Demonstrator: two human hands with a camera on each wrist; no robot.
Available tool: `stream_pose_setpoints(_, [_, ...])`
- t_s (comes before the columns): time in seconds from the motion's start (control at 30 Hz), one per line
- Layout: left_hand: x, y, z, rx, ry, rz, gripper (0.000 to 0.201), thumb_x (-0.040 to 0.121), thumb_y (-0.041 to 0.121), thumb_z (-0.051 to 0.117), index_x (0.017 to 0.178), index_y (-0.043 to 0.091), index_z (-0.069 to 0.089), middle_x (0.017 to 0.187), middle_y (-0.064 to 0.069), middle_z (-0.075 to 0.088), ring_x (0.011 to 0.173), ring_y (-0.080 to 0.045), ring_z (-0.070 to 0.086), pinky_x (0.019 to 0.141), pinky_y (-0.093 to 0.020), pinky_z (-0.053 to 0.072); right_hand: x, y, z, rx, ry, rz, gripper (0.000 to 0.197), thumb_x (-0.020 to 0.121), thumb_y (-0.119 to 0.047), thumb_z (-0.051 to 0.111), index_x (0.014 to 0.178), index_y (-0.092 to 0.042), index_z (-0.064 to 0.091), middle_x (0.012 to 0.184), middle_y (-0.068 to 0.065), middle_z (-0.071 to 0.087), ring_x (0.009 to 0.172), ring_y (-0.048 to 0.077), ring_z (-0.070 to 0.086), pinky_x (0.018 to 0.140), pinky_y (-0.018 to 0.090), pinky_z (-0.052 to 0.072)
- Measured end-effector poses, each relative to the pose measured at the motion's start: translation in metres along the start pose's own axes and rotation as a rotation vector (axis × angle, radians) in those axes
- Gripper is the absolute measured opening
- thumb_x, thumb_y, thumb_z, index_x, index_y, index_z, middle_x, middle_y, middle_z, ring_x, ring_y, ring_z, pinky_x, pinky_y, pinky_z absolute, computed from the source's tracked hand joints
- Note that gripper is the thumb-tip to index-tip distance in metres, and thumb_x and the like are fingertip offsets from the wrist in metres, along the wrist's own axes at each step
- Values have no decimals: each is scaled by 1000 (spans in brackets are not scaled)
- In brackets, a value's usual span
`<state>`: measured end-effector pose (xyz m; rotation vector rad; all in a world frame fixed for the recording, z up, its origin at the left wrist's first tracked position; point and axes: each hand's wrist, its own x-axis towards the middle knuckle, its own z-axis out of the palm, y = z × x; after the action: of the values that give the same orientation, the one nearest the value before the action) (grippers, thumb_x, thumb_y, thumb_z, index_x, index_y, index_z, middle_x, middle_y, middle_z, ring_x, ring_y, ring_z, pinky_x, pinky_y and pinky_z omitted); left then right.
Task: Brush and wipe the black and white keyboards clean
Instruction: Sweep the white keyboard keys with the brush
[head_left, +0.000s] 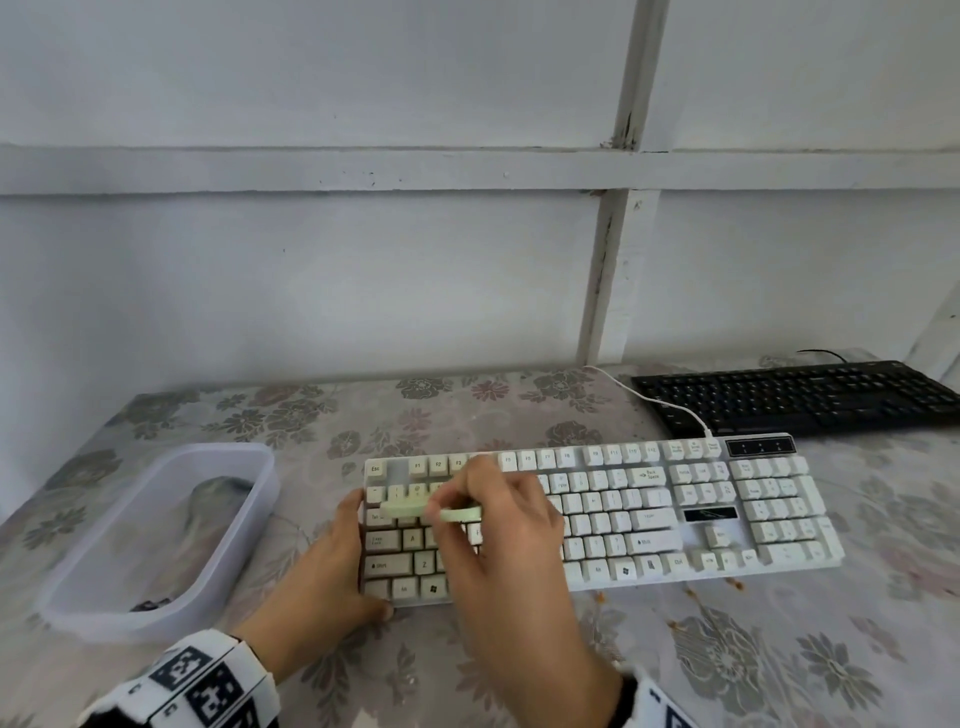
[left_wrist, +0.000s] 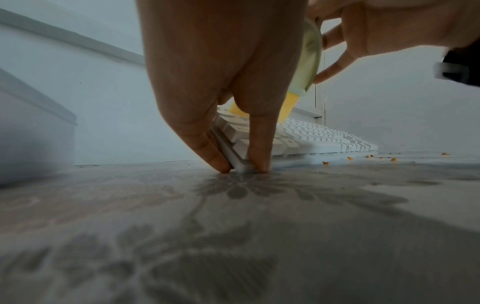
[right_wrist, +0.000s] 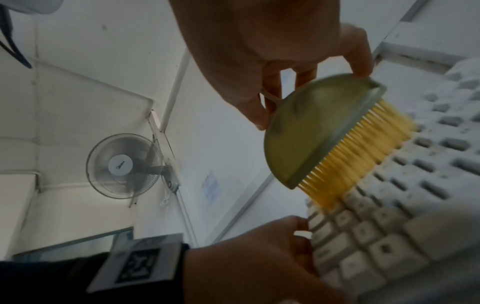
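the white keyboard (head_left: 597, 519) lies lengthwise across the bench (head_left: 779, 649); left hand (head_left: 332, 566) pinches its left end, right hand (head_left: 498, 525) grips the brush (head_left: 415, 506) over the left keys. black keyboard (head_left: 795, 397) sits behind its right end.

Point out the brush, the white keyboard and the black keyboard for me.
brush (right_wrist: 293, 131), right wrist view, on its green back.
white keyboard (head_left: 649, 514), head view, on the middle keys.
black keyboard (head_left: 795, 397), head view, on the key field.
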<state>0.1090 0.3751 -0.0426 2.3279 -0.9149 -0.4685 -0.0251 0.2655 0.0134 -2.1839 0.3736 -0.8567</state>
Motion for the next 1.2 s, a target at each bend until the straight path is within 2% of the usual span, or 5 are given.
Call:
stream_pose_setpoints(0.27, [-2, 3, -1, -16, 22, 44, 95, 68, 16, 77, 121, 45, 3, 106, 31, 40, 95, 3, 50, 70, -5, 41, -3, 22, -35, 19, 99, 9, 17, 80, -25, 55, 85, -38, 46, 97, -27, 56, 91, 5, 48, 81, 48, 46])
stream_pose_setpoints(0.43, [-2, 2, -1, -5, 29, 32, 98, 67, 13, 76, 127, 42, 4, 114, 18, 45, 104, -4, 49, 71, -9, 40, -6, 51, -55, 86, 75, 70, 34, 85, -8, 66, 83, -39, 51, 87, -11, 61, 93, 7, 55, 74, 15, 44])
stream_pose_setpoints(0.53, [-2, 2, 0, 8, 38, 29, 96, 66, 13, 75, 124, 43, 4, 112, 19, 45, 103, -4, 50, 69, -8, 40, -5, 60, -68, 77, 131, 69, 35, 84, -5, 66, 80, -36, 51, 86, -7, 60, 93, 8, 54, 69, 9, 41])
stream_pose_setpoints(1.07, [0, -4, 2, -30, 31, 62, 94, 65, 16, 76, 118, 51, 8, 117, 24, 45, 107, 0, 49, 78, -10, 41, -7, 56, -72, 207, 45, 44, 36, 83, -6, 67, 75, -38, 53, 88, -8, 64, 93, 10, 61, 78, 23, 48])
stream_pose_setpoints(1.2, [1, -7, 1, -45, 31, 77, 93, 60, 18, 76, 113, 61, 13, 122, 22, 46, 112, -4, 50, 87, -18, 44, -7, 71, -83, 171, 166, 77, 37, 82, -3, 67, 74, -36, 54, 83, -7, 66, 91, 13, 61, 72, 21, 47])
